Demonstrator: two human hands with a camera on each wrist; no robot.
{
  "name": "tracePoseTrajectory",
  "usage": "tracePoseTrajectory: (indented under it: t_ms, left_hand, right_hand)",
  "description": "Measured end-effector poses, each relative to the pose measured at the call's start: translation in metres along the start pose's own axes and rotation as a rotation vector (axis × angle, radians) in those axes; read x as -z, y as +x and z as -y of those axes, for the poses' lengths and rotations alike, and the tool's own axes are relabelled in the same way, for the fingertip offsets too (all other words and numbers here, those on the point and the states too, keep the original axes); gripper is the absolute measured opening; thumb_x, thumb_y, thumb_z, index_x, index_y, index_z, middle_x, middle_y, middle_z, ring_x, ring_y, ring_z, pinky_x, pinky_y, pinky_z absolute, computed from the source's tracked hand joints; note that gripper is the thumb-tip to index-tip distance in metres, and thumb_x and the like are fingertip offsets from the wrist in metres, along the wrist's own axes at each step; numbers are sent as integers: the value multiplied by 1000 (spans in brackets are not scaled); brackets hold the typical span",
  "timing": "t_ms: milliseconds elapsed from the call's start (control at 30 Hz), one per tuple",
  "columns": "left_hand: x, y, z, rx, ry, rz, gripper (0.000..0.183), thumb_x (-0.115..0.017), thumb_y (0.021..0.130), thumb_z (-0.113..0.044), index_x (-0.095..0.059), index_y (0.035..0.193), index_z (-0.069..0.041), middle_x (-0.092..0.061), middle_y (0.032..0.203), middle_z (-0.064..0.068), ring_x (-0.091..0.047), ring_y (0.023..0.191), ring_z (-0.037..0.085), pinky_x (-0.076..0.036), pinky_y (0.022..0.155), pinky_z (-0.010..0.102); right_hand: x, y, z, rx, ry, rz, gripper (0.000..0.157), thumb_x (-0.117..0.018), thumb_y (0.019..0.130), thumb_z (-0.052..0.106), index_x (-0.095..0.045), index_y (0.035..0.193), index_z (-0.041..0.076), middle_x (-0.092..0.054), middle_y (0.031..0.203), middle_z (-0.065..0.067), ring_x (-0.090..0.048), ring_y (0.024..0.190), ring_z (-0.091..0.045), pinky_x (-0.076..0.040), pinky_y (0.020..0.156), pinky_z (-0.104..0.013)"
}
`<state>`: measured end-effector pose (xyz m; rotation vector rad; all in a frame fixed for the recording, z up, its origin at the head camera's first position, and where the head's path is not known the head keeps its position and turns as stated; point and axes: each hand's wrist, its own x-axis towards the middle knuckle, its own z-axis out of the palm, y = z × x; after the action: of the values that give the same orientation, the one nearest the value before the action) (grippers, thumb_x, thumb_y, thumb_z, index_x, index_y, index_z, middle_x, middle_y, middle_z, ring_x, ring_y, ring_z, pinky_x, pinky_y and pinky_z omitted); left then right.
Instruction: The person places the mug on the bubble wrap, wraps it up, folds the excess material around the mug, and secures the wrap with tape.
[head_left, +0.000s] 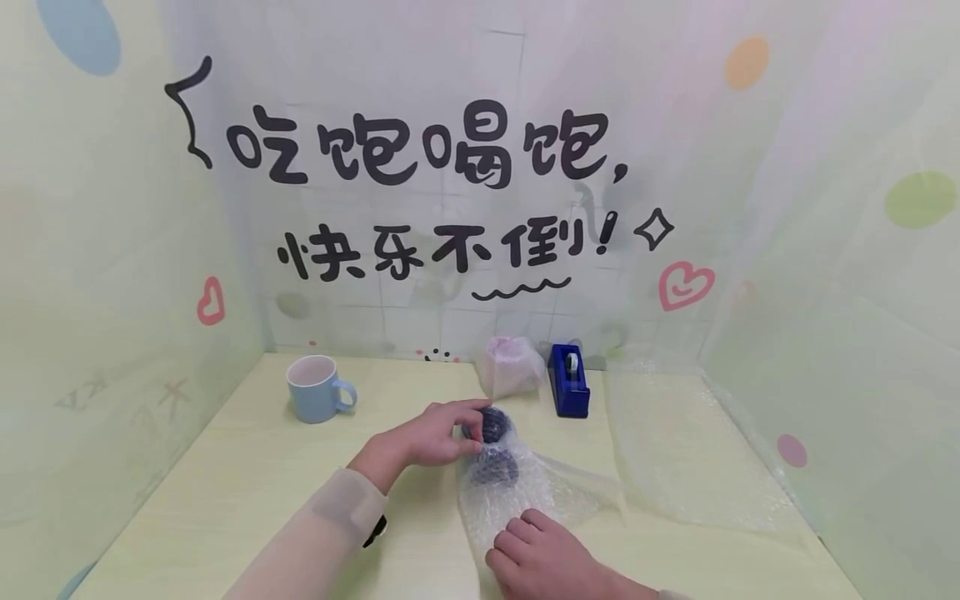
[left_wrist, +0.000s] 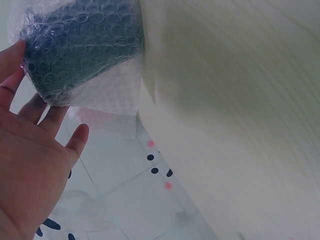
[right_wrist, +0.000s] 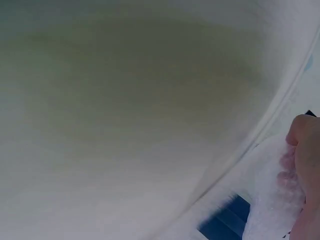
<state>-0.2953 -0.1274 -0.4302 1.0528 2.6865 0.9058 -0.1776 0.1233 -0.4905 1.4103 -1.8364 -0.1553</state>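
Observation:
A dark blue, rounded item (head_left: 492, 425) lies on its side in bubble wrap (head_left: 510, 504) at the middle of the table. My left hand (head_left: 438, 435) grips its far end, thumb and fingers around the wrapped edge. Up close in the left wrist view, the wrapped item (left_wrist: 85, 47) looks blue-green through the bubbles; its exact kind is hidden by the wrap. Nearer the front, my right hand (head_left: 543, 554) has curled fingers holding the loose end of the wrap. The right wrist view has this hand (right_wrist: 305, 170) at its edge, bunched wrap (right_wrist: 272, 195) between the fingers.
At the back left stands a light blue mug (head_left: 315, 398). Behind the hands are a pink item in white wrapping (head_left: 510, 367) and a blue tape dispenser (head_left: 570, 390). Another bubble wrap sheet (head_left: 690, 458) covers the table's right side. Printed curtains enclose the table.

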Motion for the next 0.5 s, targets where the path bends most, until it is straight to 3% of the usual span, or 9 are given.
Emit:
tracePoseTrajectory:
  t_ms: [67, 100, 200, 300, 400, 500]
  left_hand:
    - [0, 0, 0, -4, 0, -3, 15, -72, 101, -18, -70, 88, -23, -49, 171, 16, -49, 156, 43, -34, 124, 72]
    - [0, 0, 0, -8, -3, -6, 14, -72, 101, -18, -70, 88, -23, -49, 171, 16, -50, 156, 44, -35, 124, 72]
    - [-1, 0, 1, -10, -3, -13, 13, -73, 100, -19, -70, 88, -23, -49, 171, 15, -49, 155, 47, -37, 125, 71]
    - [-2, -2, 2, 10, -21, -9, 9, -74, 100, -19, -72, 92, -22, -48, 173, 12, -49, 155, 45, -41, 124, 64]
    - [-3, -3, 4, 23, -42, -8, 8, -73, 100, -15, -77, 96, -21, -48, 173, 9, -51, 155, 40, -47, 120, 57]
    - [-2, -3, 6, 20, -72, -11, 12, -71, 99, -9, -77, 94, -19, -48, 172, 10, -51, 155, 39, -49, 118, 52]
  right_hand:
    - [3, 8, -7, -14, -7, -3, 27, -46, 110, 24, -68, 94, 25, -64, 88, 14, -60, 81, -7, -51, 80, -25]
    - [6, 14, -12, -29, -10, 18, 24, -49, 110, 25, -70, 97, 25, -66, 90, 13, -62, 83, -7, -53, 81, -26]
    - [13, 37, -35, -99, -37, 147, 15, -62, 109, 33, -73, 111, 24, -72, 101, 11, -68, 93, -9, -57, 89, -30]
    - [13, 57, -62, -184, -49, 272, 21, -71, 106, 35, -74, 121, 22, -75, 109, 8, -72, 100, -11, -60, 90, -32]
    - [5, 66, -82, -261, 25, 317, 21, -71, 107, 26, -73, 128, 21, -75, 111, 4, -74, 96, -13, -61, 78, -31]
    - [-4, 68, -93, -344, 150, 346, 16, -66, 109, 19, -69, 124, 22, -75, 104, 2, -72, 81, -15, -55, 60, -29]
